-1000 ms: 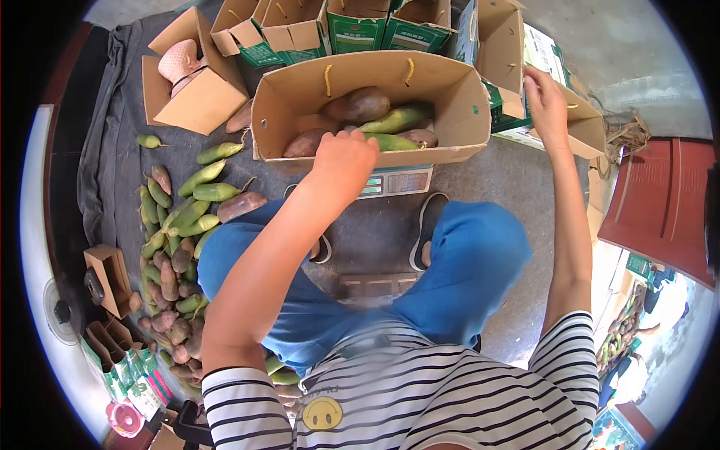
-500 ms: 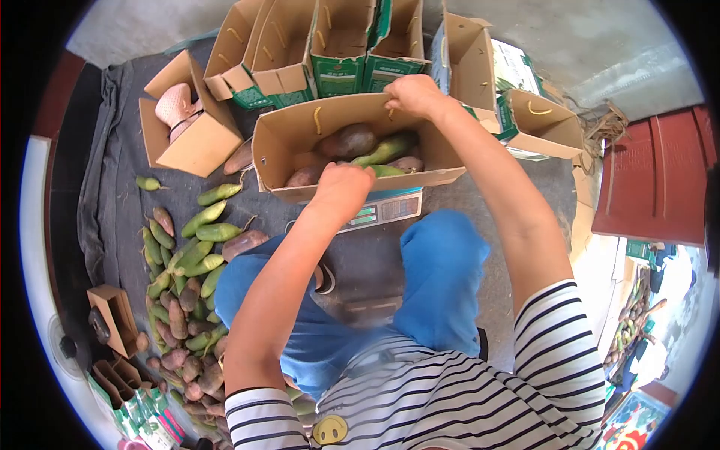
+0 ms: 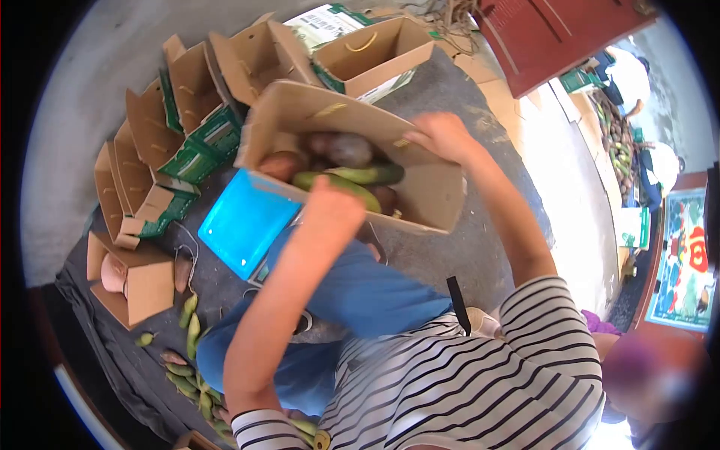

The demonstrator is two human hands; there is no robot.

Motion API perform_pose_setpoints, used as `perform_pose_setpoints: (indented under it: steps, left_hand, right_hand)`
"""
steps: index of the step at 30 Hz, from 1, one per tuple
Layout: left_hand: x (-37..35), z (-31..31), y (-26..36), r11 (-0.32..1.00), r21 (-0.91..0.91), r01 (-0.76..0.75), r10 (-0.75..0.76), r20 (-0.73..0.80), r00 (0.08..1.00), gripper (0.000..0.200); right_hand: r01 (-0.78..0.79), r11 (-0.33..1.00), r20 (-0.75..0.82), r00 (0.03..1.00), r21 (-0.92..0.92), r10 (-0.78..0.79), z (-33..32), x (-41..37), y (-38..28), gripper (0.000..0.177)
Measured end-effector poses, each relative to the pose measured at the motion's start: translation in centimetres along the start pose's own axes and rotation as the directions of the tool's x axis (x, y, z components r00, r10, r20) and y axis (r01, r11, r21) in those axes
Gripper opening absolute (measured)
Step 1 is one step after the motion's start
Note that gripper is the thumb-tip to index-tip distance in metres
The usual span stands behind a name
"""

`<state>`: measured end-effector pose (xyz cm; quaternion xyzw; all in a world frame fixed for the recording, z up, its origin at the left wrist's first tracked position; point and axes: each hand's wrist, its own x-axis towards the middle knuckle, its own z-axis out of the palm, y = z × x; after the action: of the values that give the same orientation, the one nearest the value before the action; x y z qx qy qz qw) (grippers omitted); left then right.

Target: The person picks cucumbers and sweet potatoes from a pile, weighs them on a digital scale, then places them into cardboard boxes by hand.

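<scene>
An open cardboard box (image 3: 427, 196) hangs tilted in front of me, off the floor. Inside it lie long green radishes (image 3: 367, 175) and several dark reddish roots (image 3: 351, 150). My left hand (image 3: 334, 206) is closed at the near long wall; its fingertips are partly hidden. On the far long wall, toward the right end, my right hand (image 3: 442, 137) grips the edge by a yellow cord handle. Left of the box and below it, the bright blue platform of a scale (image 3: 247, 221) shows bare.
Open cardboard boxes (image 3: 199, 97) with green sides stand along the wall. A smaller box (image 3: 150, 289) holds something pink. Loose green radishes (image 3: 193, 334) lie on the dark floor sheet. People in white tops (image 3: 628, 79) are at the far right, and another person (image 3: 645, 375) is nearby.
Both hands have lifted the box off the scale and swung it to the right, turning it. The view has turned right, and the scale's blue platform is now uncovered.
</scene>
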<state>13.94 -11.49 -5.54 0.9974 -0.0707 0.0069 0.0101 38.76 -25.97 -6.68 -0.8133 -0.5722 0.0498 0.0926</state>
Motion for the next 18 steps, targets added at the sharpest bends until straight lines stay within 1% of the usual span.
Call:
perform_pose_setpoints:
  steps: [1,2,3,4,5,6,8,9,10,11,12,13,14,15,16,17,18]
  left_hand:
    - [1.7,0.2,1.1,0.999,0.014,-0.033,0.034,-0.026,0.999,0.007]
    - [3.4,0.5,2.5,0.998,0.023,-0.064,0.066,-0.054,0.996,0.008]
    - [6.1,1.5,4.7,0.988,0.049,-0.146,0.145,0.010,0.989,0.009]
    - [8.4,2.8,7.1,0.971,0.063,-0.229,0.224,0.078,0.971,0.009]
    - [9.7,4.1,8.9,0.970,-0.002,-0.244,0.244,-0.020,0.970,0.009]
    - [10.8,4.9,10.2,0.963,-0.066,-0.262,0.253,-0.117,0.960,0.009]
    - [11.3,1.7,12.6,0.930,-0.219,-0.294,0.248,-0.215,0.945,0.008]
    - [10.9,0.3,12.8,0.918,-0.245,-0.313,0.258,-0.232,0.938,0.009]
    - [10.3,-0.8,12.3,0.914,-0.281,-0.291,0.227,-0.240,0.944,0.009]
    - [9.3,-2.0,11.3,0.910,-0.316,-0.270,0.197,-0.244,0.950,0.009]
    - [7.9,-3.8,9.6,0.905,-0.365,-0.221,0.188,-0.123,0.974,0.014]
    - [6.5,-5.0,7.8,0.910,-0.390,-0.141,0.133,-0.047,0.990,0.020]
    - [4.5,-5.0,6.0,0.916,-0.391,-0.088,0.034,-0.144,0.989,0.026]
    - [2.6,-6.3,4.1,0.931,-0.357,-0.076,0.025,-0.147,0.989,0.026]
    - [0.9,-7.4,3.1,0.851,-0.493,0.183,-0.217,-0.012,0.976,0.027]
    - [-1.3,-7.5,1.7,0.836,-0.472,0.281,-0.329,-0.019,0.944,0.026]
    - [-3.3,-7.5,0.1,0.827,-0.478,0.297,-0.371,-0.065,0.926,0.027]
  right_hand:
    - [-0.079,0.997,-0.036,0.996,0.026,0.080,0.3,-3.8,2.2,0.028]
    - [-0.198,0.979,-0.047,0.978,0.048,0.201,0.9,-7.8,4.3,0.028]
    - [-0.315,0.946,-0.056,0.946,0.072,0.319,1.8,-11.7,6.4,0.028]
    - [-0.431,0.901,-0.057,0.899,0.050,0.433,3.5,-16.0,9.0,0.028]
    - [-0.523,0.832,-0.057,0.840,0.184,0.540,3.9,-20.1,9.9,0.030]
    - [-0.695,0.703,0.038,0.715,0.148,0.698,5.8,-24.6,11.6,0.028]
    - [-0.750,0.658,-0.016,0.658,0.073,0.752,8.8,-31.4,11.3,0.029]
    - [-0.801,0.592,-0.112,0.583,0.089,0.805,11.7,-35.1,11.6,0.031]
    - [-0.844,0.525,-0.206,0.497,0.113,0.843,13.7,-37.5,12.2,0.032]
    - [-0.890,0.441,-0.144,0.424,0.113,0.894,13.0,-38.1,12.2,0.033]
    - [-0.931,0.349,-0.082,0.342,0.110,0.936,11.9,-39.1,12.1,0.034]
    - [-0.963,0.252,-0.020,0.251,0.094,0.968,10.9,-40.1,11.8,0.036]
    - [-0.962,0.237,-0.078,0.228,0.135,0.970,11.0,-41.5,12.0,0.037]
    - [-0.958,0.224,-0.138,0.201,0.177,0.970,12.0,-43.5,12.8,0.038]
    - [-0.951,0.217,-0.197,0.174,0.221,0.965,12.7,-45.0,13.3,0.039]
    - [-0.958,0.173,-0.180,0.133,0.229,0.975,12.9,-45.8,13.6,0.040]
    - [-0.965,0.125,-0.160,0.088,0.232,0.983,13.0,-46.8,13.6,0.040]
